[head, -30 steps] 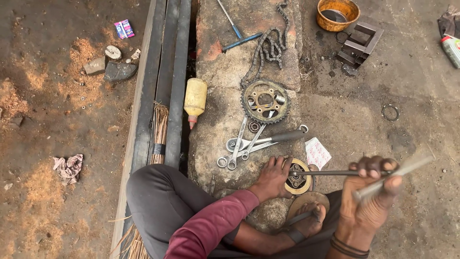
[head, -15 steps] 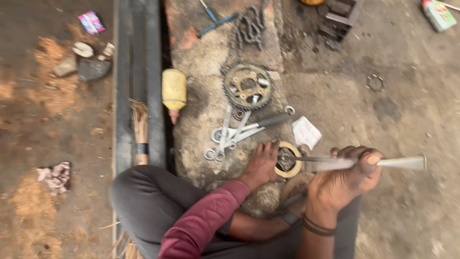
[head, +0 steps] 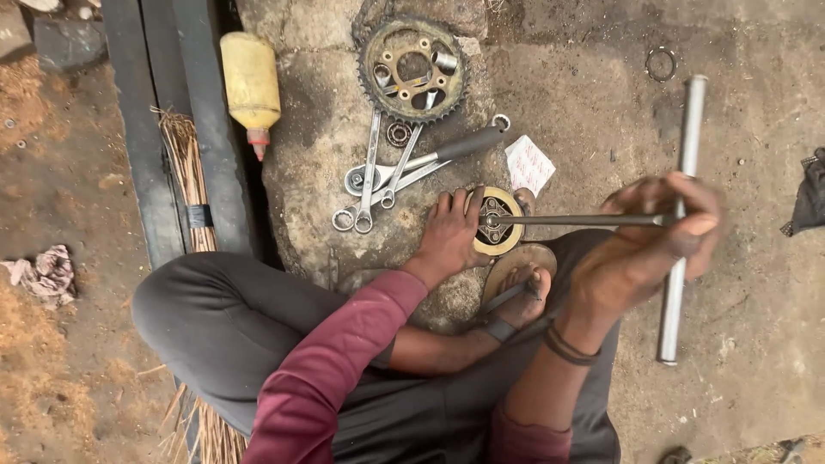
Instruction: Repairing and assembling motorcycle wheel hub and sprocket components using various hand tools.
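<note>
My left hand (head: 453,232) presses down on a round yellow-rimmed metal hub (head: 497,221) lying on the stone slab. My right hand (head: 649,245) is closed around the silver cross bar (head: 681,215) of a long T-handle wrench. The wrench's dark shaft (head: 584,220) runs level from my right hand into the middle of the hub. The cross bar stands nearly upright in view. My bare foot in a sandal (head: 520,292) rests just below the hub.
Several spanners (head: 378,176) lie fanned on the slab (head: 326,129) above my left hand, under a toothed sprocket (head: 412,69). A yellow oil bottle (head: 251,82), a white paper scrap (head: 529,163), a small ring (head: 660,63), a broom (head: 185,172) and a rag (head: 43,275) lie about.
The camera has moved closer. The cross bar in my right hand has swung from lying level to standing nearly upright. My left hand has stayed on the hub.
</note>
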